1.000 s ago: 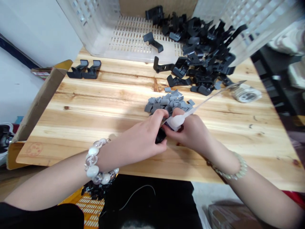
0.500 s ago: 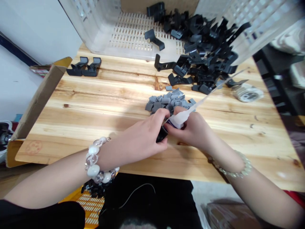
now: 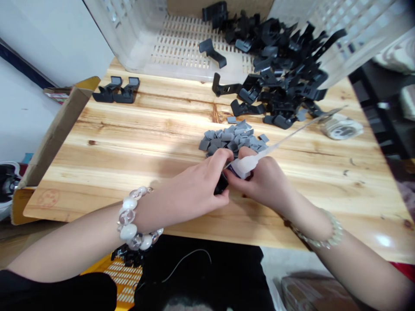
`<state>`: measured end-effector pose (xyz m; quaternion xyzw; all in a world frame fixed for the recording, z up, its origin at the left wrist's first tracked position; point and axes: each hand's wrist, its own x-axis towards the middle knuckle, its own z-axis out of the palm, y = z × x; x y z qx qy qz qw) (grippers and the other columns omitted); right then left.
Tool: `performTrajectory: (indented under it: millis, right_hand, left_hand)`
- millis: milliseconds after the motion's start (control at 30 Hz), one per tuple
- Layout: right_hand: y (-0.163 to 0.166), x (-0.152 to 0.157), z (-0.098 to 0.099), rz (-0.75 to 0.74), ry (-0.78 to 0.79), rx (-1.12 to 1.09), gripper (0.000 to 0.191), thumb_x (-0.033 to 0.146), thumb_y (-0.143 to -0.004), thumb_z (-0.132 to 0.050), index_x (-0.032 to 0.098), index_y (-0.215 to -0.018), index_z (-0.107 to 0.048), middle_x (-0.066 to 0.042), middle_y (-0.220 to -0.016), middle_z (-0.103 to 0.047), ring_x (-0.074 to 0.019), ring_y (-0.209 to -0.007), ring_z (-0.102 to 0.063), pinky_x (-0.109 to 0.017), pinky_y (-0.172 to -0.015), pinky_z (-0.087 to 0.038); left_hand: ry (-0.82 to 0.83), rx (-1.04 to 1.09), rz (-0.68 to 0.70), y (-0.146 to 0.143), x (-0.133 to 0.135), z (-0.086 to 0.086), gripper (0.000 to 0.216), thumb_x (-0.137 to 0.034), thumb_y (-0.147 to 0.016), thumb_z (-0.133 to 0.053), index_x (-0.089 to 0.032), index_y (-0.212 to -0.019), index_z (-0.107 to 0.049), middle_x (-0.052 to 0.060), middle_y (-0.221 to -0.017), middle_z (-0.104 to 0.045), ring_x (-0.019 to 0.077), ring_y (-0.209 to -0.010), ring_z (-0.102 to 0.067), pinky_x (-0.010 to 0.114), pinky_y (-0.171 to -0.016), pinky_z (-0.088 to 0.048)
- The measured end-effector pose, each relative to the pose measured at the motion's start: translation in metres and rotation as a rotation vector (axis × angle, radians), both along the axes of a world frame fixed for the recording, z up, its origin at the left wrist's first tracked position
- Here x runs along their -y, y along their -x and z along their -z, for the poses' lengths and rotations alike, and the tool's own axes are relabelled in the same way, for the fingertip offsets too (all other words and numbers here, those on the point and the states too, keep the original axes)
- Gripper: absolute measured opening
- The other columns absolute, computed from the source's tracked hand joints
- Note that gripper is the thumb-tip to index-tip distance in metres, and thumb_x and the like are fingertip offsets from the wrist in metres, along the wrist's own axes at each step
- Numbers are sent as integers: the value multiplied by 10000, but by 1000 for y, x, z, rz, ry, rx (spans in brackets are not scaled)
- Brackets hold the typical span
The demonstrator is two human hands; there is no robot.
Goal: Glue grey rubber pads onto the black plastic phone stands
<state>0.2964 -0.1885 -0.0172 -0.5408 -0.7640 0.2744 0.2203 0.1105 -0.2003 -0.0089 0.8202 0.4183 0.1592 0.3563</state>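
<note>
My left hand (image 3: 194, 183) is closed around a black plastic clip (image 3: 221, 185), which is mostly hidden by the fingers. Pressed close against it, my right hand (image 3: 264, 179) pinches a small white glue bottle (image 3: 246, 165) with a dark purple label. The bottle's long, thin, translucent tip slants away to the back right. Just beyond both hands lies a heap of small grey pads (image 3: 231, 138). The fingertips of the two hands nearly meet, so what touches the clip there cannot be made out.
A white plastic crate (image 3: 142, 56) lies at the back, with a pile of black clips (image 3: 279, 77) spilling onto the wooden table (image 3: 136, 147). Two black clips (image 3: 126, 90) stand at the back left. A clear tape roll (image 3: 340, 127) rests right; a cardboard box (image 3: 53, 134) is left.
The bottle's long tip has swung slightly lower and to the right. Both hands keep their hold in nearly the same place; the whole view has shifted a little.
</note>
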Motion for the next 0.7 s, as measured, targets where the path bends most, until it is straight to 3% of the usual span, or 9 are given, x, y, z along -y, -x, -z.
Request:
performTrajectory:
  millis: [700]
  right_hand:
    - [-3, -2, 1, -32, 26, -8, 312, 335, -775, -619, 239, -684, -337, 59, -525, -423, -111, -469, -407, -240, -450, -283]
  left_hand:
    - [-33, 51, 45, 0, -1, 3, 491, -215, -852, -555, -239, -1306, -367, 51, -1044, -593, 184, -872, -620, 316, -822, -499]
